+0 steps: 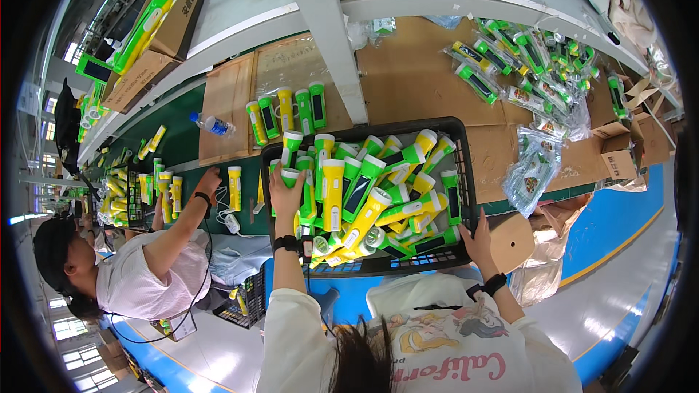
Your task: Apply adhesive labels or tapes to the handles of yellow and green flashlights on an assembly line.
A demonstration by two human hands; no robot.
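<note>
A black plastic basket [466, 147] in front of me is heaped with green-and-yellow flashlights [333, 196], some with dark panels along their bodies. At the basket's left side, my left hand [285, 193] is closed around the head of a green flashlight [290, 175] among the others. On the right, my right hand [478, 241] grips the basket's near right rim, its fingers partly hidden by the edge. Each wrist wears a dark band. Behind the basket, several flashlights [304, 110] stand upright in a group.
Bagged flashlights [542, 65] and clear printed bags [535, 164] lie on cardboard at right. A metal shelf post [331, 44] rises behind the basket. To my left, a co-worker [160, 269] reaches toward an upright flashlight [234, 188]. A bottle [216, 126] lies beyond.
</note>
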